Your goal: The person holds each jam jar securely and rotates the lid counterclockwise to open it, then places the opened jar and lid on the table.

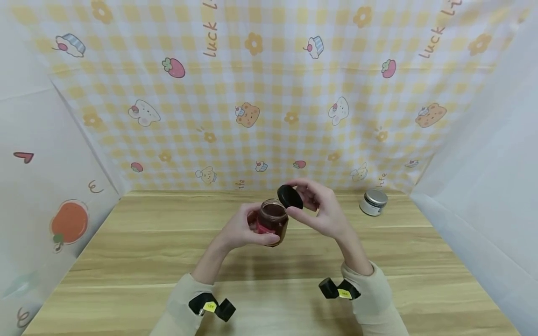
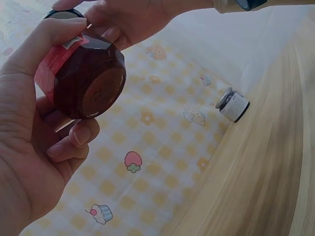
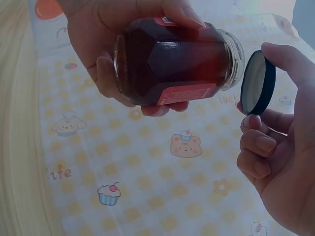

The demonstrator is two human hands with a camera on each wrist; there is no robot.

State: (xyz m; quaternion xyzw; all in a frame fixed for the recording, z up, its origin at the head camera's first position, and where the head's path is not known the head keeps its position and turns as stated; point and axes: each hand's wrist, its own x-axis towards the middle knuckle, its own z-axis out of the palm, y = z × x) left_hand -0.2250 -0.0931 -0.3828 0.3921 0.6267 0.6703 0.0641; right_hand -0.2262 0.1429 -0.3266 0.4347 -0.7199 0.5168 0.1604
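My left hand [image 1: 244,228] grips a glass jar [image 3: 172,61] of dark reddish-brown contents with a red label, held above the table. The jar's mouth is uncovered, and its threaded rim shows in the right wrist view. Just beside that rim, my right hand [image 1: 321,207] pinches a black lid [image 1: 290,197] by its edge between thumb and fingers. The lid is tilted, its pale inner side facing the jar, with a small gap between them in the right wrist view. In the left wrist view the jar's faceted base [image 2: 103,93] faces the camera.
A small jar with a silver lid [image 1: 373,202] and pale label stands at the table's back right. The wooden table [image 1: 168,252] meets a yellow checkered cloth [image 1: 273,93] behind it. White sheets [image 1: 483,154] hang at both sides.
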